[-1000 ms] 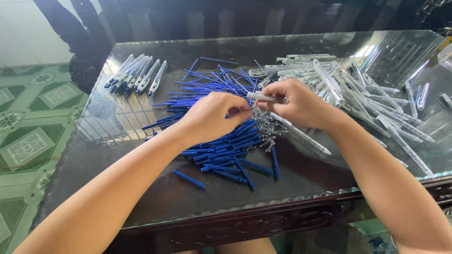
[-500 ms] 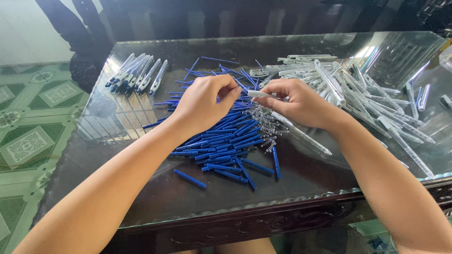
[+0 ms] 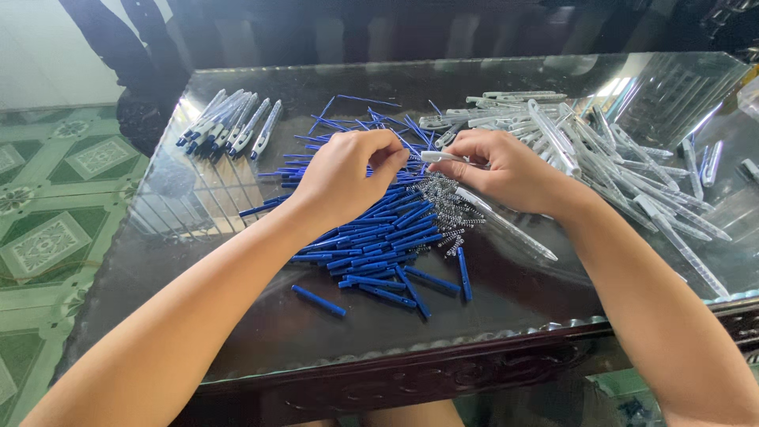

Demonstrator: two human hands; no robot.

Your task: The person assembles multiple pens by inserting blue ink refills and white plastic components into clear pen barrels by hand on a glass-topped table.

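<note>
My right hand (image 3: 494,170) holds a clear pen barrel (image 3: 439,156) level over the glass table, its tip pointing left. My left hand (image 3: 348,174) is closed beside that tip, fingers pinched together; what it pinches is too small to tell. Below both hands lies a heap of short blue pen parts (image 3: 371,241) and a small pile of tiny metal springs (image 3: 443,209).
A heap of clear pen barrels (image 3: 601,146) covers the right side of the glass table (image 3: 237,316). A row of finished pens with dark tips (image 3: 229,126) lies at the back left. Thin blue refills (image 3: 348,119) lie scattered at the back. Green tiled floor on the left.
My left hand has lifted off the blue heap and come up to the tip of the barrel that my right hand holds. The right hand has barely moved.
</note>
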